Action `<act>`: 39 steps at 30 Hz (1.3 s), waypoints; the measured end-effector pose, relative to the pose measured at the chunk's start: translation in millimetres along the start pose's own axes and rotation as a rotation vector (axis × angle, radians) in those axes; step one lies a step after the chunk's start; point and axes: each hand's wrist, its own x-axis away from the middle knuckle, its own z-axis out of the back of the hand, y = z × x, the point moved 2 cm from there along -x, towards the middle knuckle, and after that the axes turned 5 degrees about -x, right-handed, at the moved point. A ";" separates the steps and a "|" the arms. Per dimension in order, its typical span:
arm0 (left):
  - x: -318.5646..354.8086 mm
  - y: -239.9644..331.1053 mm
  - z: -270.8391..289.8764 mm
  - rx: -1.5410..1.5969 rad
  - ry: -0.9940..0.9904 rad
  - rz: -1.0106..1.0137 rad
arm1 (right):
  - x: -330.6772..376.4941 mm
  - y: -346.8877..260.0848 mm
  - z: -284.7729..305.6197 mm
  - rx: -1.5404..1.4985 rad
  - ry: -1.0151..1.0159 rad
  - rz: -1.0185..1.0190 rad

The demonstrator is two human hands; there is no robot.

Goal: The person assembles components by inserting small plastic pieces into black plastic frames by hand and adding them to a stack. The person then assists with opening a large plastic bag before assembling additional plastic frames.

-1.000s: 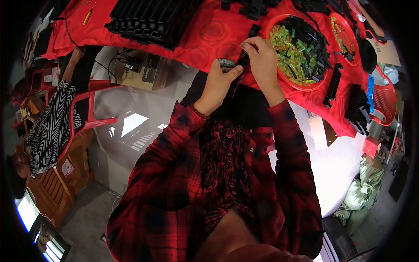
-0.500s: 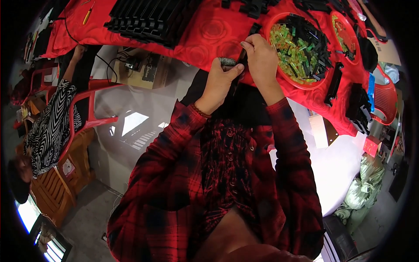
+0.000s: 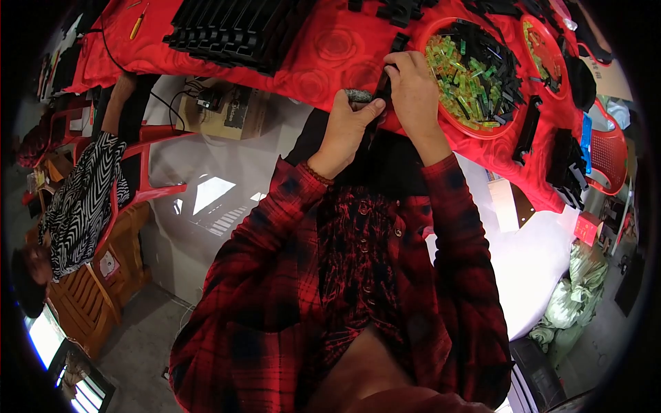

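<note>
Over the table's front edge, my left hand (image 3: 342, 134) is closed, thumb pressed toward the fingers, around a long narrow black plastic piece (image 3: 383, 84). A short dark grey speckled thing (image 3: 357, 96) shows at its index finger; I cannot tell whether it is a wrap or a held object. My right hand (image 3: 417, 93) pinches the same black piece higher up, fingertips curled on its right side. Anything small between those fingertips is hidden. Just right of it stands a round red basin (image 3: 441, 118) of small yellow-green, clear and black plastic pieces.
Ribbed black plastic parts (image 3: 234, 31) lie stacked on the red tablecloth (image 3: 330, 48), with a yellow-handled screwdriver (image 3: 138, 26) farther left. A second red basin (image 3: 563, 65) and black parts (image 3: 566, 168) are at right. Another person in a zebra-patterned garment (image 3: 86, 199) sits at left by red chairs.
My right hand's fingers have shifted slightly and curled more against the black piece. My left hand stays nearly still. The other person's arm at left has moved a little.
</note>
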 end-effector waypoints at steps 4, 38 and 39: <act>-1.1 -1.7 0.2 0.029 -0.008 -0.012 | -1.2 4.5 -0.3 -0.064 0.030 0.004; -3.2 40.2 -8.4 0.375 -0.387 0.071 | 54.9 -45.9 2.5 -0.649 -0.041 -0.518; -3.7 39.2 -7.8 0.389 -0.408 0.073 | 53.6 -47.2 4.0 -0.650 -0.043 -0.519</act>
